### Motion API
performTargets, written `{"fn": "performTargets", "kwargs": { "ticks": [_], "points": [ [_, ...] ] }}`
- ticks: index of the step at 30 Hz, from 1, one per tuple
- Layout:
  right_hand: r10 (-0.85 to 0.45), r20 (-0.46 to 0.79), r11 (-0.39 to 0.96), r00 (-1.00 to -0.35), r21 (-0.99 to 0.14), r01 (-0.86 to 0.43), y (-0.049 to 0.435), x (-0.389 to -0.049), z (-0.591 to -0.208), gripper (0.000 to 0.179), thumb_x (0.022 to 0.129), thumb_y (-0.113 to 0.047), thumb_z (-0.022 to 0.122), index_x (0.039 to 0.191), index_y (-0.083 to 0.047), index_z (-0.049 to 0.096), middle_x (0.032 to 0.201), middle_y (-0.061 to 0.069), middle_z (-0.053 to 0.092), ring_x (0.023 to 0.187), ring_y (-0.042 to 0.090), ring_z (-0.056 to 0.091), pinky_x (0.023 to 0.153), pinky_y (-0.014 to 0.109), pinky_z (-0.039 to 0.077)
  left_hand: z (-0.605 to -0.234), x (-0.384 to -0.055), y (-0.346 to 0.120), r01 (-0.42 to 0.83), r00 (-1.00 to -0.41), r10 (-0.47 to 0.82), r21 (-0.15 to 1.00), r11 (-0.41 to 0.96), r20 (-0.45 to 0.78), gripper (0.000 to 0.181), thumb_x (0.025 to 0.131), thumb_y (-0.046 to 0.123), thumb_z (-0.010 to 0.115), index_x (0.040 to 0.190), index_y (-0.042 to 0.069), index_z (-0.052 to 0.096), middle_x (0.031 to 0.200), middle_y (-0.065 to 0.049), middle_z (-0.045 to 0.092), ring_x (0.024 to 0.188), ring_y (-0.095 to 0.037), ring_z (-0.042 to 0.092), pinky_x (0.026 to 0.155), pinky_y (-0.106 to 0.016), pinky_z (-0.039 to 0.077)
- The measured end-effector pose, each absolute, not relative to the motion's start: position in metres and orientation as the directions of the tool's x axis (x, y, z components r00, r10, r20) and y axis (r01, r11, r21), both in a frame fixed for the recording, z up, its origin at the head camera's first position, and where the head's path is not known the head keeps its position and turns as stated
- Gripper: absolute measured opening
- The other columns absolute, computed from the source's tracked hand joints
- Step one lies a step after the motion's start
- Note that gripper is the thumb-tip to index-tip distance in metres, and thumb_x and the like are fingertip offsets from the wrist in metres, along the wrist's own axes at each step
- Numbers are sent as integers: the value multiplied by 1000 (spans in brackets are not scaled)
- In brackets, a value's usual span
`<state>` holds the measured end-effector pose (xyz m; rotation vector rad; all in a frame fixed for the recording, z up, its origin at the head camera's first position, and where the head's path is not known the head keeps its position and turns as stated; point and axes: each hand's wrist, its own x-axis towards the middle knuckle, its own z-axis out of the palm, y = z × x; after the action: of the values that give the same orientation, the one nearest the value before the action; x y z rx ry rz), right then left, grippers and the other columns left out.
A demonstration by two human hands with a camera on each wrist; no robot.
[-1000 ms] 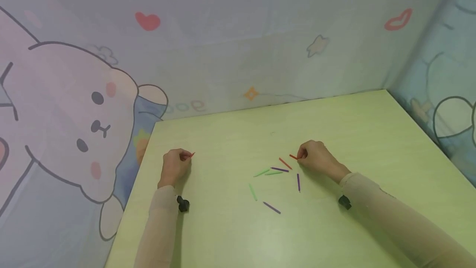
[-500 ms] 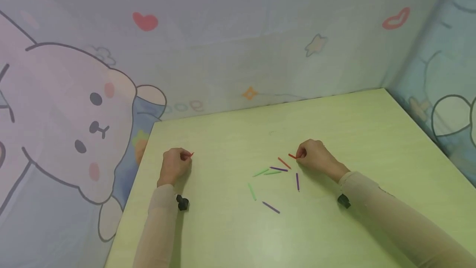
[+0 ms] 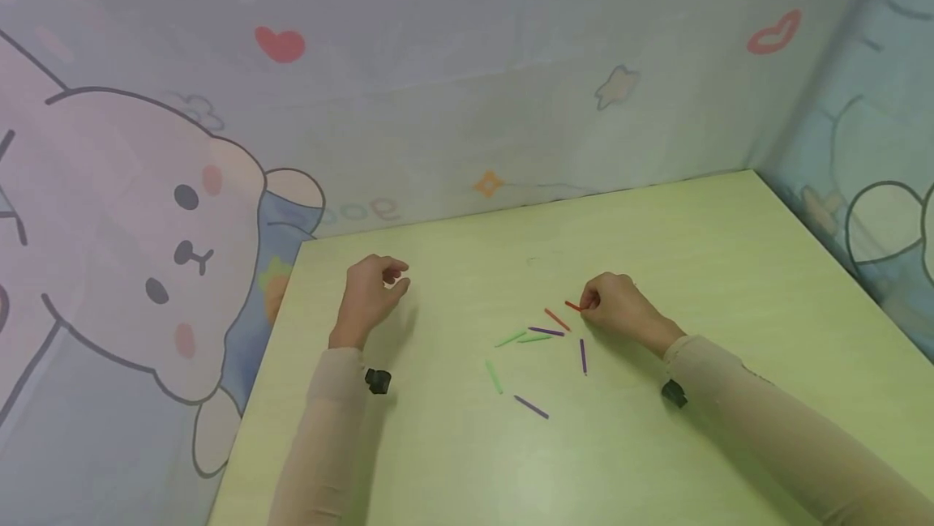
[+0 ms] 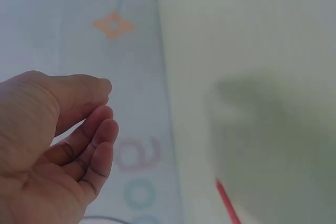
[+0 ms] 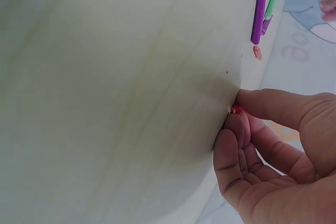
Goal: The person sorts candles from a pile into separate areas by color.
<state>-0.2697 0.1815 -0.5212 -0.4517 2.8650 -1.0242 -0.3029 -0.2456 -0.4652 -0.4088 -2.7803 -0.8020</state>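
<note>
My left hand (image 3: pixel 372 295) hovers over the left part of the table, fingers loosely curled, holding nothing. In the left wrist view a thin red pointed stick (image 4: pixel 227 201), like a small pencil, lies on the table near it; the head view does not show it. My right hand (image 3: pixel 619 311) rests on the table and pinches the end of another red stick (image 3: pixel 572 305) between thumb and fingertips. Just left of that hand lies a third, orange-red stick (image 3: pixel 558 319). Purple sticks (image 3: pixel 583 357) and green sticks (image 3: pixel 511 339) are scattered nearby.
The pale yellow-green table (image 3: pixel 452 461) meets a cartoon-printed cloth wall (image 3: pixel 438 104) at its back edge. Another printed cloth (image 3: pixel 876 145) stands along the right side. One purple stick (image 3: pixel 531 407) lies nearer the front.
My left hand has let go of its red stick and lifted away, forward and to the right, its fingers loosening. The right hand stays in place, pinching its stick.
</note>
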Motion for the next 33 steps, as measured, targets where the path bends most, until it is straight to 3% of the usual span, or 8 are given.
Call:
{"fn": "performTargets", "kwargs": {
  "ticks": [11,19,26,33],
  "points": [
    [-296,53,726,-954,-636,-261,183,-271,-519,10,88,7,75,86,-2,78,81,5,72,76,19,63,71,32,53,-444,-299,-185,458,-888,344,502,734,306,21,102,8,80,123,4,83,110,-14,79,105,-33,75,93,-45,63],
    [-292,52,729,-955,-634,-257,182,-273,-522,11,88,6,75,85,-4,78,79,2,70,77,19,61,73,32,52,-461,-296,-144,539,-841,473,492,683,265,20,102,5,80,121,6,84,118,-9,80,107,-28,77,96,-43,64],
    [-290,58,733,-955,-629,-261,184,-272,-522,12,87,6,75,84,-5,78,77,1,69,76,18,61,73,32,51,-475,-295,-111,631,-761,601,496,596,246,19,103,-2,74,118,3,85,112,-9,82,103,-24,77,95,-42,65],
    [-301,49,727,-952,-635,-263,185,-273,-524,10,89,5,77,85,-4,79,78,2,70,77,19,62,73,33,52,-491,-295,-81,691,-692,698,447,568,183,21,104,-1,72,116,6,87,112,-5,84,103,-19,77,95,-29,63]
  ]
}}
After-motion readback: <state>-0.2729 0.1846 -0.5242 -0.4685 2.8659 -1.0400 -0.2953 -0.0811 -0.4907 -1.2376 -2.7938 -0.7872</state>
